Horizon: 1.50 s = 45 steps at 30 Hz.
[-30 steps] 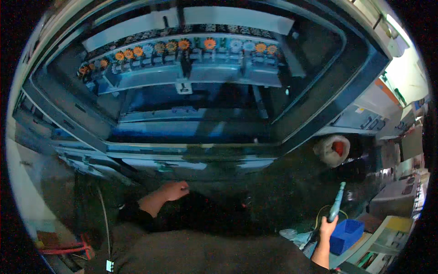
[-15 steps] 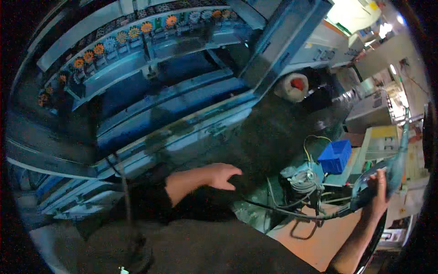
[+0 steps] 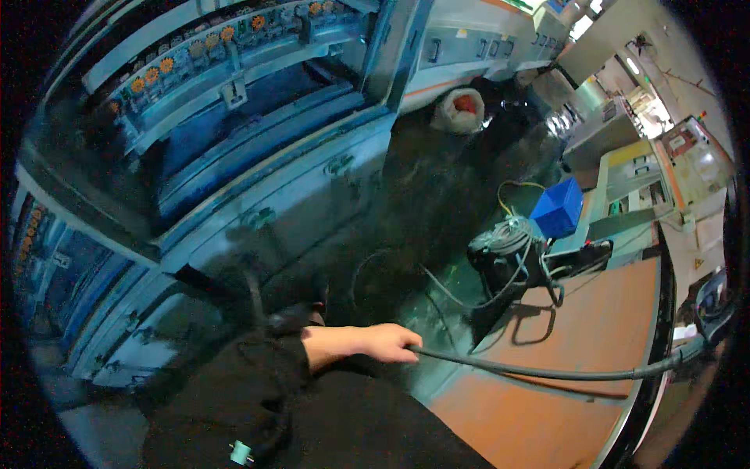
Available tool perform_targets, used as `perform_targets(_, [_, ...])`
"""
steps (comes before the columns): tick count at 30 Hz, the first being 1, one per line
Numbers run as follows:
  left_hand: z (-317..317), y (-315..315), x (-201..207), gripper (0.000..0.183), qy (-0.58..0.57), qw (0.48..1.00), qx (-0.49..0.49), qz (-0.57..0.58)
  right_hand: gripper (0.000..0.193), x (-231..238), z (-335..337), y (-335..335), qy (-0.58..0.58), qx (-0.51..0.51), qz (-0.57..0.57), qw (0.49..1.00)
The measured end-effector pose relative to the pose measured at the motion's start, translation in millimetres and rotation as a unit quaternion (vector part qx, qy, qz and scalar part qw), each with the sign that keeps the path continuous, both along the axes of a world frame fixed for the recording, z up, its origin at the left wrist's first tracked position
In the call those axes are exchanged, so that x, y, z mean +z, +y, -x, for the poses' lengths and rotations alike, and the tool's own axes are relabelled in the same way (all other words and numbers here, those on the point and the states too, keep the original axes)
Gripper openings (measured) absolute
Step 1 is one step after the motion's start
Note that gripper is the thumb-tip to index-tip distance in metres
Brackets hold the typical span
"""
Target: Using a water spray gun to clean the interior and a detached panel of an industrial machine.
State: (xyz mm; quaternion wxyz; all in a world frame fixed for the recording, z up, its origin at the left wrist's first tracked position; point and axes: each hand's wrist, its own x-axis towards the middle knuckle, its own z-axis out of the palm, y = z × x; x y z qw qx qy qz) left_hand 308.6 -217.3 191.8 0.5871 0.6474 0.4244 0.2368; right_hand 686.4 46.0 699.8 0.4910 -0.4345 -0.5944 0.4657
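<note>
A dark grey hose (image 3: 539,370) stretches from my left hand (image 3: 387,342) across the orange-brown bench top to the right. My left hand is closed around its near end, with the thumb and fingers wrapped round it. At the far right rim the hose runs into a dark, glossy tool head (image 3: 712,301), partly cut off, whose kind I cannot make out. My right hand does not show in the picture. Beyond the bench, a black machine (image 3: 500,270) carries a coil of grey cable (image 3: 508,234).
On the left stands a large blue-grey machine (image 3: 305,187) with a row of orange gears (image 3: 166,66). A blue bin (image 3: 558,208) sits beyond the coil. The bench top (image 3: 594,313) has a dark edge. A white sack (image 3: 459,111) with red contents stands on the dark floor.
My left hand has closed on the hose and moved slightly right and down. The tool head has swung to the right rim, and my right hand has left the picture. The view has shifted.
</note>
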Motion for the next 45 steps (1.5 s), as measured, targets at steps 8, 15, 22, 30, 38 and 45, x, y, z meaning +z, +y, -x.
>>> perform_targets(8, [45, -173, 49, 0.037, 0.200, 0.962, 0.183, -0.042, 0.020, -203, -92, 28, 0.008, -0.084, 0.195, 0.977])
perform_targets(15, [66, -380, 82, 0.031, 0.237, 0.855, 0.461, -0.004, 0.020, -349, 93, -82, 0.060, 0.050, 0.413, 0.907])
perform_targets(22, [59, -577, 105, 0.024, 0.135, 0.588, 0.797, 0.017, 0.014, -343, 296, -298, 0.064, 0.253, 0.462, 0.848])
perform_targets(30, [55, -884, 17, 0.024, -0.127, 0.302, 0.944, 0.035, 0.014, -333, 440, -595, 0.023, 0.355, 0.401, 0.844])
perform_targets(38, [39, -1019, 0, 0.019, -0.168, 0.287, 0.940, 0.081, 0.021, -333, 486, -733, -0.058, 0.386, 0.335, 0.858])
perform_targets(45, [52, -1013, 7, 0.020, -0.144, 0.302, 0.927, 0.170, 0.020, -309, 494, -746, -0.099, 0.380, 0.259, 0.882])
